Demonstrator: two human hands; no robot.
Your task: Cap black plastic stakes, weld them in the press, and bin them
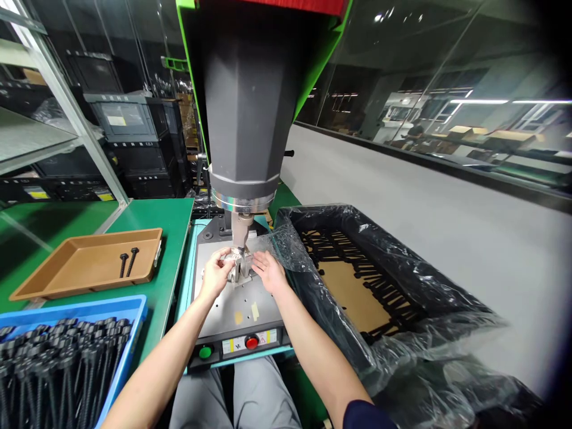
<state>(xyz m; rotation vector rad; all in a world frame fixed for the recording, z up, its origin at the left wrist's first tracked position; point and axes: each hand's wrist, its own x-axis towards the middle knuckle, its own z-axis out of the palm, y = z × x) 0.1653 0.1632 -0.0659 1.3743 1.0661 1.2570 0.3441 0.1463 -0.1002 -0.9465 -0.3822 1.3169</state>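
A machine with a large grey head ends in a metal horn, which points down at a small metal fixture on the base plate. At the fixture's left side is my left hand, its thumb and fingers pinched together; what lies between them is too small to make out. My right hand is on the other side, fingers stretched out and close to the fixture, with nothing visible in it. The horn's tip and the top of the fixture are partly hidden between my fingers.
Left, a brown tray holds two black bolt-like parts; a blue bin holds many more. A plastic-lined black crate with similar parts stands right. A green button and red button face me.
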